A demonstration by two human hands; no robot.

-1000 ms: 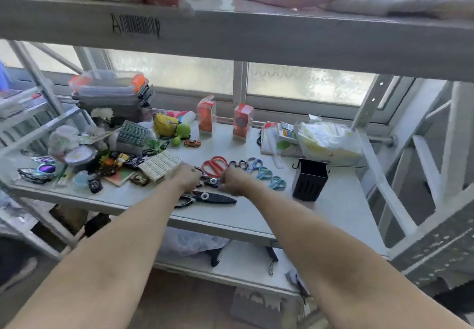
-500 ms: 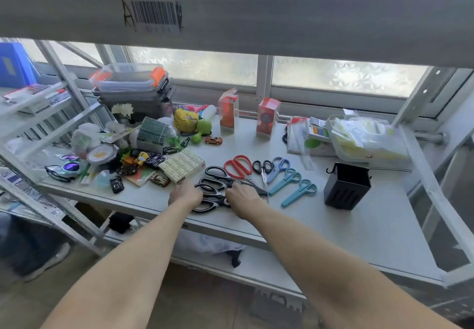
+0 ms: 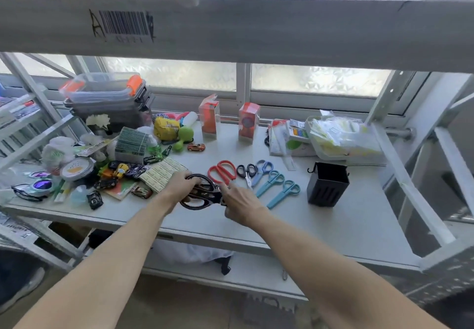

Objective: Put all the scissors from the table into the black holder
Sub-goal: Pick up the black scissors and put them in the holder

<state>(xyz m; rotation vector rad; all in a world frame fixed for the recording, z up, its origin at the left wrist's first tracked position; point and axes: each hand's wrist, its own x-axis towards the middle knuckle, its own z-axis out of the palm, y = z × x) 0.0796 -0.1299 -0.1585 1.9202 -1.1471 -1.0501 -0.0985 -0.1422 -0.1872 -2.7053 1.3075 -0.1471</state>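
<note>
The table [image 3: 320,228] is a flat, pale grey shelf board, matte and bare on its right half, crowded with toys and packets on its left. The holder [image 3: 328,184] stands upright near the right end, a square black tub with slotted walls and a hook at its rim; no scissors show above its rim, so the job looks barely begun, with every pair still lying on the board. Both hands meet over the black scissors [image 3: 202,195], a small heap of glossy looped handles at the front middle, well apart from the holder. The left hand [image 3: 179,183] has its fingers curled down over the handle loops and seems to grip them; the right hand [image 3: 242,204] rests loosely curled at the blade end, forefinger stretched forward, and I cannot tell whether it clasps anything. Just behind lie the red scissors [image 3: 222,171], wide smooth plastic loops; then the small black pair [image 3: 246,172], a blue pair [image 3: 261,171], and two slim teal pairs [image 3: 271,182] [image 3: 283,193], all angled with handles towards the window. Six pairs or more remain to move.
</note>
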